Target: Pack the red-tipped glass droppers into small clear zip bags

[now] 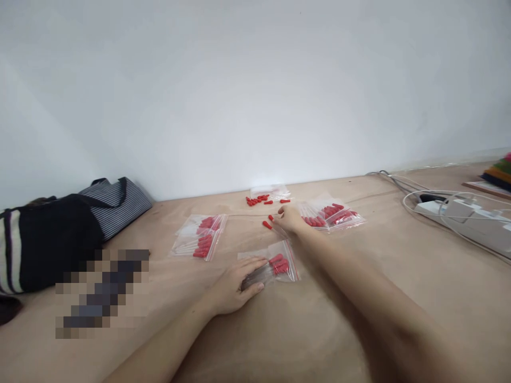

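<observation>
My left hand [235,282] lies over a clear zip bag [293,260], its fingers stretched out and its thumb apart. Inside that bag are several glass droppers with red rubber bulbs [279,264], their tubes partly under the hand. Farther out, my right hand [289,217] is closed in a pinch at a dropper with a red bulb [271,218]; the exact grip is partly hidden. Another loose dropper [266,225] lies just beside it on the table. Behind them is a group of loose droppers [257,200] by a clear bag [271,191].
Filled dropper bags lie at left [205,236] and at right [333,215] on the wooden table [315,330]. A black bag [59,239] and a striped bag [120,207] stand far left. Cables and a white power strip [463,215] are at right. A wall [255,96] closes the back.
</observation>
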A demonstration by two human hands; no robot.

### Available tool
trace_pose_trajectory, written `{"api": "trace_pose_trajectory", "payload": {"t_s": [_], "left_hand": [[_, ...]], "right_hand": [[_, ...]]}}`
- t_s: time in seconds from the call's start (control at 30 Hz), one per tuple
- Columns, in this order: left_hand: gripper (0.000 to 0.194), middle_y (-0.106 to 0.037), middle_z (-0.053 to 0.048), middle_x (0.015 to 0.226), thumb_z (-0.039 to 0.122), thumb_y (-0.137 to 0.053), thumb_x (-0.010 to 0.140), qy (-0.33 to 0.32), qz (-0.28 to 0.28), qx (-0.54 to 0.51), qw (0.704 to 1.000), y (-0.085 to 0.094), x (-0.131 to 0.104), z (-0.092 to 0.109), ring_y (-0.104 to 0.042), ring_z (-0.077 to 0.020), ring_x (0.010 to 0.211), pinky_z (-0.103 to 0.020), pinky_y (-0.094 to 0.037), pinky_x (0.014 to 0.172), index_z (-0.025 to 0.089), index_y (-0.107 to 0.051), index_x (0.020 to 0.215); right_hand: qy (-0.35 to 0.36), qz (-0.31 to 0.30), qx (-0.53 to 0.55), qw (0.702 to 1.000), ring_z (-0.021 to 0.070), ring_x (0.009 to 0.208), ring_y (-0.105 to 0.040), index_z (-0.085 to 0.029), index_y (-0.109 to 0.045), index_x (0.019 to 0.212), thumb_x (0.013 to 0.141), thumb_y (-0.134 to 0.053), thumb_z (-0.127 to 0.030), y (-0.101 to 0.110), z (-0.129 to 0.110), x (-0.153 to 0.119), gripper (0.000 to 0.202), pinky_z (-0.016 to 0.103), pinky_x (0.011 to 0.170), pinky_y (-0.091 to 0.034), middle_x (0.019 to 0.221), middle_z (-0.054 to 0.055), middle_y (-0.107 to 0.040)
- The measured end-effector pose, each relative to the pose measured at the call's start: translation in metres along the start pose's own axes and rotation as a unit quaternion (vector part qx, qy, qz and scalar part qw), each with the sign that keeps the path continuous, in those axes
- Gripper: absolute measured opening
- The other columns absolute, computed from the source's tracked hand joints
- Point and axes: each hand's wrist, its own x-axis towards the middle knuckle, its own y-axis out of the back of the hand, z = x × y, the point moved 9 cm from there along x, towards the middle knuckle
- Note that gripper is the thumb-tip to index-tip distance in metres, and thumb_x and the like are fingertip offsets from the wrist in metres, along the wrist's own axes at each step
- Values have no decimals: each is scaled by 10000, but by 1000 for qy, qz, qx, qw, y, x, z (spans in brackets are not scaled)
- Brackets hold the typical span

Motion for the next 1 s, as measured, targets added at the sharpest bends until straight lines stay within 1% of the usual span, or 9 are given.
{"api": "trace_pose_trajectory", "payload": {"t_s": [0.1, 0.17, 0.27, 0.37, 0.47, 0.57, 0.73, 0.87, 1.0], "left_hand": [[427, -442, -40, 1292, 266, -497, 808, 2, -9, -8, 1000, 0, -1, 1, -387, -208, 1189, -385, -315, 989, 222, -435, 1229], [428, -442, -40, 1293, 267, -500, 807, 6, -10, -7, 1000, 1, -2, 1, -385, -208, 1191, -385, -315, 990, 221, -437, 1228], [430, -440, -35, 1294, 265, -499, 807, 6, -9, -6, 1000, 1, -2, 0, -387, -204, 1189, -382, -318, 989, 225, -434, 1230], [432, -441, -33, 1293, 270, -498, 809, -2, -7, -5, 1000, 1, -2, -1, -390, -204, 1186, -378, -317, 988, 231, -429, 1233], [430, -443, -40, 1291, 277, -500, 808, -2, 1, 1, 1000, 0, 0, -2, -397, -209, 1180, -380, -315, 986, 230, -431, 1230], [417, -448, -40, 1286, 277, -493, 810, 1, 5, 3, 1000, 0, 1, -2, -406, -206, 1171, -375, -322, 979, 233, -437, 1220], [407, -447, -52, 1285, 282, -485, 811, 5, 3, 8, 1000, -1, 1, -2, -404, -205, 1170, -371, -318, 981, 211, -443, 1209], [387, -441, -43, 1289, 291, -471, 821, 4, 2, 7, 1000, 0, 1, -1, -411, -205, 1165, -374, -329, 970, 237, -439, 1203], [351, -454, -44, 1276, 282, -486, 815, -4, 5, -2, 1000, 1, 1, 0, -428, -209, 1150, -370, -346, 952, 235, -462, 1162]], "right_hand": [[-15, -16, 2, 1000, 212, 718, -562, -154, -536, 735, 554, -653, -162, -15, -6, 10, 216, 271, 595, -396, 705, 84, -590], [-18, -21, 15, 1000, 206, 685, -559, -163, -524, 762, 561, -642, -146, -13, -6, 10, 234, 270, 581, -397, 676, 72, -581], [-7, -14, 51, 999, 167, 637, -546, -169, -473, 923, 633, -580, -176, 9, -1, 3, 310, 255, 569, -405, 686, 36, -563], [11, -2, 92, 996, 123, 565, -518, -159, -346, 1086, 742, -417, -200, 42, 12, -15, 354, 244, 541, -415, 690, -1, -526], [39, 24, 205, 978, 104, 475, -476, -184, -311, 1071, 759, -377, -234, 66, 28, -44, 323, 238, 478, -403, 614, -55, -456], [36, 90, 292, 951, 90, 447, -463, -213, -310, 991, 739, -436, -279, 78, 48, -74, 289, 240, 461, -407, 616, -77, -422], [12, 126, 366, 922, 97, 492, -495, -227, -298, 969, 720, -488, -312, 67, 59, -99, 325, 253, 471, -436, 656, -69, -432], [17, 134, 370, 919, 88, 520, -508, -237, -296, 956, 713, -504, -322, 62, 54, -99, 331, 250, 479, -454, 740, -50, -433], [-8, 130, 399, 908, 101, 561, -533, -244, -283, 946, 702, -518, -330, 53, 58, -97, 349, 270, 528, -496, 745, -45, -434]]}}
